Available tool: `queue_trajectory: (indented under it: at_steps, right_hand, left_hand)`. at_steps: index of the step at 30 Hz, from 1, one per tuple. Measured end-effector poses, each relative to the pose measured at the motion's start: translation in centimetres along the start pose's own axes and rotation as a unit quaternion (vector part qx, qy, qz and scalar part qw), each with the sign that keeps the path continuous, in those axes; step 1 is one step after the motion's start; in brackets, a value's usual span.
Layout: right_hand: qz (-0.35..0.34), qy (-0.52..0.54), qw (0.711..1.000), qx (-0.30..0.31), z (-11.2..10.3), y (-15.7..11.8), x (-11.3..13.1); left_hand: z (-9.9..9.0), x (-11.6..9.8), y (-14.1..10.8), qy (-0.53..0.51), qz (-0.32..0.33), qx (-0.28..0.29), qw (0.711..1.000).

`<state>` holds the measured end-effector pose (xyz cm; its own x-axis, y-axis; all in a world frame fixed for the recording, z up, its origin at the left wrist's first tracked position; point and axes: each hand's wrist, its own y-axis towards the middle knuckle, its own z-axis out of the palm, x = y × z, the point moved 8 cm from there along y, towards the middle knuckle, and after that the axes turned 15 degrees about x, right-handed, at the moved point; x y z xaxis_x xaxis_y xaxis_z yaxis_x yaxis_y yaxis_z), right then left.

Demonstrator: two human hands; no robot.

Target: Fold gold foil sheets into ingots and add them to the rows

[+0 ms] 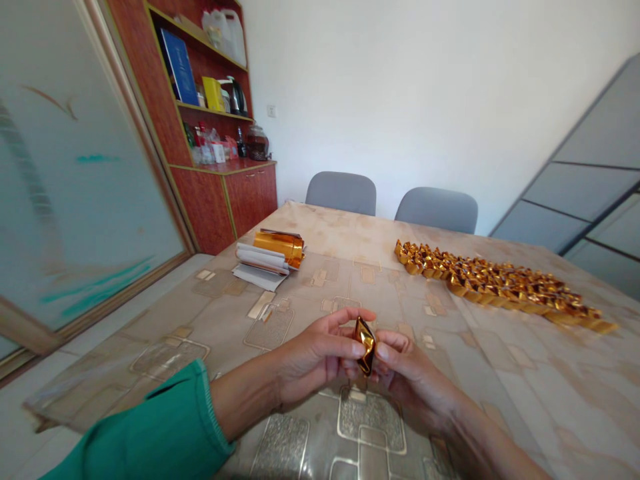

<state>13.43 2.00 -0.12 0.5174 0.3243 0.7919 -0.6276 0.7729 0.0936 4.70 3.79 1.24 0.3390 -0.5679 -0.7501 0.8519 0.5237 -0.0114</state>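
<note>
A small folded piece of shiny gold foil paper (365, 347) is held upright over the near part of the table, between both hands. My left hand (320, 353) grips its left side, thumb on the near face and fingers curled behind. On its right edge, the thumb and fingers of my right hand (410, 367) pinch it. Farther left on the table lies a stack of gold and white paper sheets (280, 248), curled at the edges. Rows of folded gold pieces (500, 283) spread across the table's right side.
A patterned cover lies over the table (340, 233). Two grey chairs (341, 192) stand at its far edge. Back left is a red wooden cabinet (210, 200) with shelves of bottles and boxes, beside a frosted glass door (75, 167).
</note>
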Motion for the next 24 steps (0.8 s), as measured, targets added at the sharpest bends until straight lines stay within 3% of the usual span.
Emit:
queue_trajectory:
  at_steps: [9, 16, 24]
  right_hand:
    - [0.011, -0.018, 1.0, 0.003, 0.0, -0.1, -0.3]
    - [0.031, -0.026, 0.999, -0.032, -0.8, -0.2, -0.7]
    - [-0.017, -0.046, 0.998, -0.031, 0.0, 0.5, 0.3]
  left_hand:
    - [-0.5, 0.5, 0.3, -0.009, -0.008, -0.003, 1.0]
    - [-0.3, 0.5, 0.1, 0.013, -0.019, 0.0, 1.0]
    - [-1.1, -0.3, 0.3, 0.028, 0.057, -0.06, 0.996]
